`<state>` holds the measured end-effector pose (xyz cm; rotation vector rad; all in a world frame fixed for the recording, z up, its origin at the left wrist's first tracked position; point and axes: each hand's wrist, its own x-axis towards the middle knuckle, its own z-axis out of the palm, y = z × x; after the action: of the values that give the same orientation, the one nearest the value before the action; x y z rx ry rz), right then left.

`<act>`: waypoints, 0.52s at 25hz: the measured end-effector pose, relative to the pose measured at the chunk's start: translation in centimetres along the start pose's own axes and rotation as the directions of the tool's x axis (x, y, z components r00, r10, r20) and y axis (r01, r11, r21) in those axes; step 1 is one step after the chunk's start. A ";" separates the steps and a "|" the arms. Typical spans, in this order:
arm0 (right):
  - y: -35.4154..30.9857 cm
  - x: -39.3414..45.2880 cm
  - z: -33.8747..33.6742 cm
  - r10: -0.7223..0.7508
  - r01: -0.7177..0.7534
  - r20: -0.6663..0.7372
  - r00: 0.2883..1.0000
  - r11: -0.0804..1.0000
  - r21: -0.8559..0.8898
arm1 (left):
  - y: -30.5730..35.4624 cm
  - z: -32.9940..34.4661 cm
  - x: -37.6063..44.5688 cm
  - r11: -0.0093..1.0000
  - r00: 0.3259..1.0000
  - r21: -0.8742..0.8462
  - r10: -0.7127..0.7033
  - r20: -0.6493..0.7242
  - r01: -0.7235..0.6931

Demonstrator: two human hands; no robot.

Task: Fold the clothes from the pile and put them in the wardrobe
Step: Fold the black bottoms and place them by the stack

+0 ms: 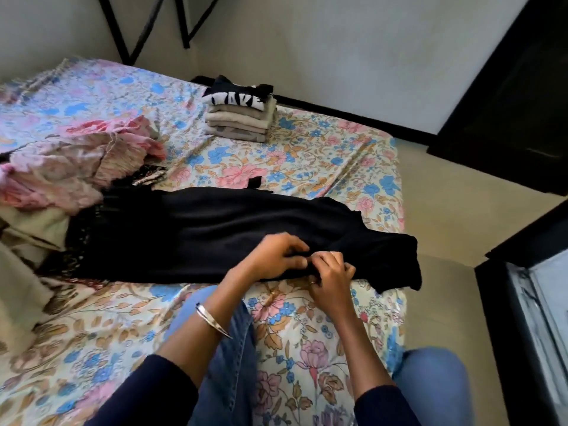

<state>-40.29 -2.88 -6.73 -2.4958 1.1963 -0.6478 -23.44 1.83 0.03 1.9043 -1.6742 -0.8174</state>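
Both the left hand (276, 256) and right hand (330, 272) pinch the near edge of the black garment (215, 232) spread across the bed (307, 155); its overhanging end risks dragging it floorward.

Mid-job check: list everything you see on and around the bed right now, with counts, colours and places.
long black knit garment: one, black, spread flat across the bed's middle, right end draped over the edge.
stack of folded clothes: one, beige and grey with a black-and-white printed top piece, far side of the bed.
pile of unfolded clothes: one, pink, beige and dark patterned, left side of the bed.
floral bedsheet: one, cream with blue and pink flowers, covering the bed.
dark cabinet: one, black, upper right on the floor.
silver bangle: one, on the left wrist.
left hand: grip pinching the black garment's near edge.
right hand: pinching the same edge beside it.
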 end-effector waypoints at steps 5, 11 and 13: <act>4.2 -1.2 -3.3 0.422 -0.319 -0.156 0.893 0.838 0.443 | 1.9 6.7 2.0 0.932 0.991 0.344 -0.130 0.021 0.115; 4.1 0.3 -4.9 0.764 -0.624 0.077 0.640 0.459 0.633 | 2.4 9.0 1.0 0.913 0.955 0.376 -0.048 -0.293 0.161; 3.2 1.0 -5.1 0.793 -0.675 0.195 0.577 0.329 0.661 | 2.5 8.2 0.3 0.979 0.919 0.196 0.028 -0.393 0.054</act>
<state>-44.52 -5.99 -3.51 -1.0708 1.5964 -0.8140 -30.97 1.49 -4.15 2.0502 -1.5368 -0.2414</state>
